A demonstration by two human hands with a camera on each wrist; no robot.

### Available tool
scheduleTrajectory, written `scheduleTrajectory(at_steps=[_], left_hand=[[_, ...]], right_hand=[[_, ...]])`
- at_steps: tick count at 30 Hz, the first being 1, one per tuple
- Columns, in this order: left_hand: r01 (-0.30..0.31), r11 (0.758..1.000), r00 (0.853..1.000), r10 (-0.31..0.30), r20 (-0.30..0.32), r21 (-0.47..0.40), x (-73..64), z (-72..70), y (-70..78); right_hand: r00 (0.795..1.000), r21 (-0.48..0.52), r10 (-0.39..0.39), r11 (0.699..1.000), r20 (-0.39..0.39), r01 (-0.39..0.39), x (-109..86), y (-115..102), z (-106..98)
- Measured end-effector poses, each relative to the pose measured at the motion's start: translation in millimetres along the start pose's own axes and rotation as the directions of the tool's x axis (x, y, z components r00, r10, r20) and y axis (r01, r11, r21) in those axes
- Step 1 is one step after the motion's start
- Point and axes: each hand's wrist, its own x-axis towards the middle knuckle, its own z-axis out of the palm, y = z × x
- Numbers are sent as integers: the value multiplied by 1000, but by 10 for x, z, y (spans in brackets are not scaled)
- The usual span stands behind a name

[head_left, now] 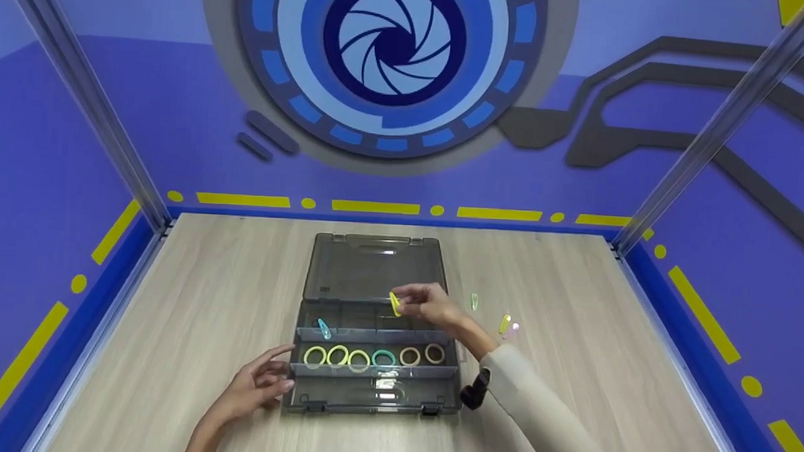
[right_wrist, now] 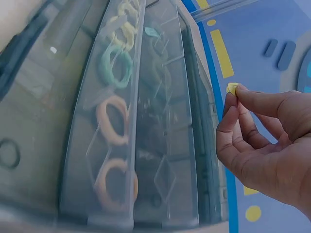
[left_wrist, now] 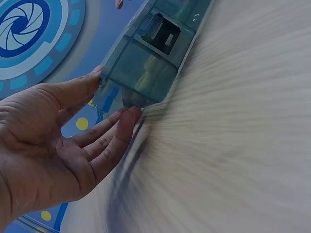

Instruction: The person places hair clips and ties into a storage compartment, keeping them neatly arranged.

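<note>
right hand's (head_left: 429, 304) fingers pinch yellow clip (head_left: 394, 305) by the tips, could slip toward table's (head_left: 541, 271) far edge; left hand's (head_left: 252, 387) fingers extended, touching box (head_left: 369, 408).

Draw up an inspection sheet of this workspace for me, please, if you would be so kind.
Surface: light wood-grain table.
Job's things: translucent dark box, lid open toward the back; six rings in its middle compartment; blue clip in the back one; green clip, yellow clip and pale pink clip on the table, right of the box.
Clutter: nothing seen.
Left hand: touches the box's left side.
Right hand: pinches a second yellow clip above the box.
Cables: nothing seen.
Surroundings: blue-purple walls with yellow markings; metal posts at both back corners.
</note>
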Motion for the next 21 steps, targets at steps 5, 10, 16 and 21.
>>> scheduleTrajectory(at_steps=[5,10,16,21], left_hand=[[5,1000,1000,-5,-3,-8,-23,-1,-20],[4,1000,1000,-4,3,-15,-29,-8,-22],[4,1000,1000,-4,9,-24,-19,-8,-18],[-30,999,999,31,20,-23,1,-16,-23]], right_hand=[[999,67,-22,998,23,20,138,-14,169],[999,93,-25,995,41,21,248,-27,320],[999,50,-31,998,34,30,337,-8,464],[1000,0,-12,1000,10,12,384,30,568]])
